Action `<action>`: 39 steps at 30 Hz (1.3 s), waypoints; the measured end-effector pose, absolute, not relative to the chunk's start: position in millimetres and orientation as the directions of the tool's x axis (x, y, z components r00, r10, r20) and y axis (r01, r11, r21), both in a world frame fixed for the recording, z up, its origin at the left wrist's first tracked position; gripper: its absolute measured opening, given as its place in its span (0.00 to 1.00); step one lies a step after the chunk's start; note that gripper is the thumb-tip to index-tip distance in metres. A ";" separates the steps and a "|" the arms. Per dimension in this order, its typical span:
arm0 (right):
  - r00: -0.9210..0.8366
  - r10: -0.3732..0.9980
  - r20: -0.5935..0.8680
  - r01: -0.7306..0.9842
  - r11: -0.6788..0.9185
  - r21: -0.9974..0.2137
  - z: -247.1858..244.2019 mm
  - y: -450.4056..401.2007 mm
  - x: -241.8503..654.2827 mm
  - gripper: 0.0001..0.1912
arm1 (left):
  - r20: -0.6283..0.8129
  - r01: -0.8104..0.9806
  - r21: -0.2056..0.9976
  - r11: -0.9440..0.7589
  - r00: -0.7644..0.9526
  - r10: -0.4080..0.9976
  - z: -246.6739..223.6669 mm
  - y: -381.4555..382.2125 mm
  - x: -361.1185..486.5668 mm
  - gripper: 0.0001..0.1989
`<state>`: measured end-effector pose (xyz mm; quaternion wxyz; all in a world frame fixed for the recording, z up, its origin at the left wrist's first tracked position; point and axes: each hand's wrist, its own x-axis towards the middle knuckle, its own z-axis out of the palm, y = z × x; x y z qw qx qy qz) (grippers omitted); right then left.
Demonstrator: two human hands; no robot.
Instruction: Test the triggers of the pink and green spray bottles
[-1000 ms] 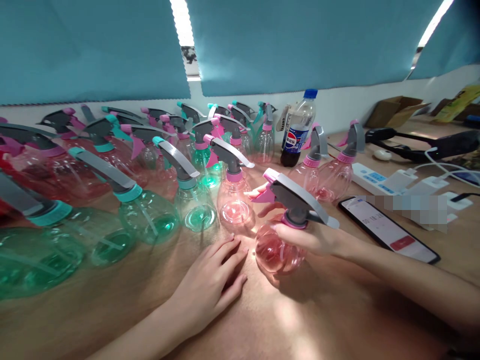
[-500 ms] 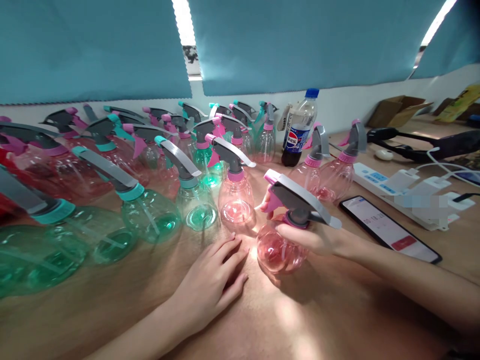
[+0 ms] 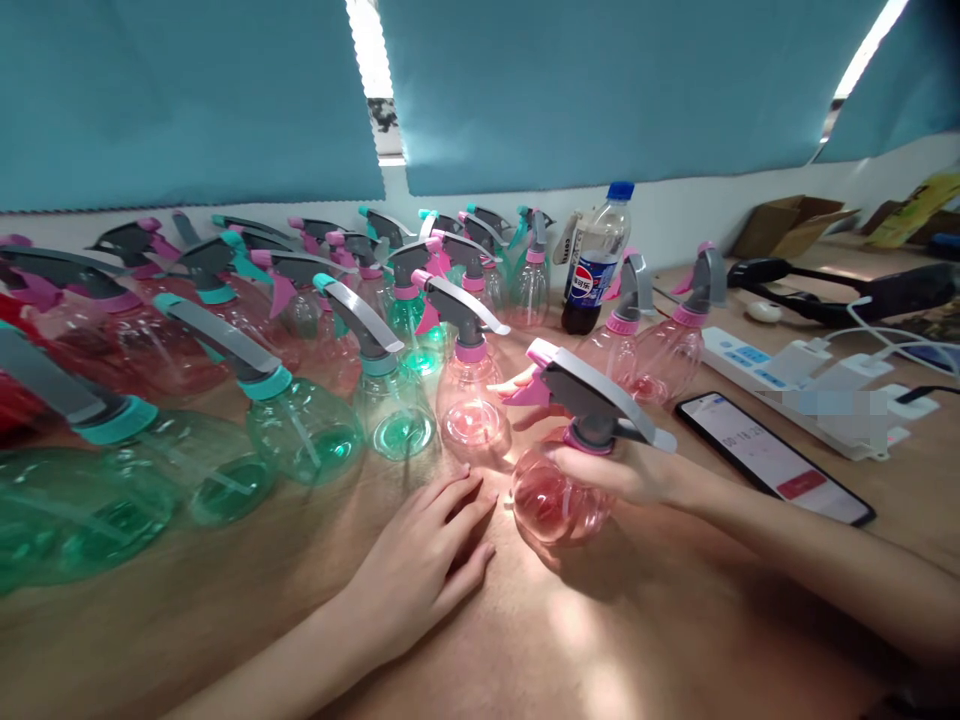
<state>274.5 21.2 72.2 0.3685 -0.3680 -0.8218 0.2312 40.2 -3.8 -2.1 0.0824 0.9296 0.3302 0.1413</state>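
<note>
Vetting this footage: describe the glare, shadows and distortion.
Head view throughout: light spots and shadow lie on the table near the pink spray bottle in the right hand; light glares between the blue blinds; the leftmost green bottle looks stretched.

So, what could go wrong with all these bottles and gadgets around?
The right hand grips a pink spray bottle close to another pink-collared spray bottle, so a nudge might topple the neighbour. If anything leaks, the smartphone and the power strip on that side could perhaps get wet, though I can't tell whether the gripped one contains liquid.
</note>
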 end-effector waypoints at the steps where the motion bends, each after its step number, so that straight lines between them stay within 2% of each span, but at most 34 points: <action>1: -0.461 0.778 0.427 0.435 0.617 -0.656 70.0 21.3 275.0 0.09 | 0.210 0.591 0.248 -0.768 0.741 0.638 -1.9 -3.9 40.5 0.19; 5: -0.450 0.805 0.386 0.451 0.578 -0.680 60.4 22.0 277.1 0.14 | 0.214 0.585 0.247 -0.772 0.744 0.633 -2.2 -3.5 41.5 0.19; 9: -0.383 0.811 0.443 0.461 0.583 -0.669 53.1 22.4 276.5 0.17 | 0.238 0.577 0.246 -0.779 0.743 0.625 -4.6 -2.1 41.3 0.20; 14: -0.260 0.835 0.486 0.505 0.546 -0.669 53.9 15.7 277.4 0.14 | 0.249 0.573 0.247 -0.781 0.742 0.623 -7.0 -0.9 40.2 0.19; 21: -0.310 0.817 0.486 0.563 0.570 -0.598 53.6 -8.1 285.8 0.10 | 0.225 0.576 0.250 -0.778 0.747 0.625 -6.2 -0.1 40.2 0.18; 25: -0.136 0.886 0.443 0.656 0.416 -0.630 46.3 -24.0 291.1 0.30 | 0.233 0.571 0.246 -0.783 0.750 0.619 -4.8 -0.4 40.8 0.18; 31: -0.091 0.900 0.426 0.745 0.345 -0.570 46.8 -27.5 295.5 0.21 | 0.247 0.569 0.221 -0.792 0.753 0.610 -5.3 -0.2 41.0 0.17; 39: 0.050 0.881 0.470 0.864 0.198 -0.464 44.8 9.7 301.4 0.29 | 0.264 0.572 0.213 -0.792 0.747 0.610 -7.3 -0.1 39.7 0.17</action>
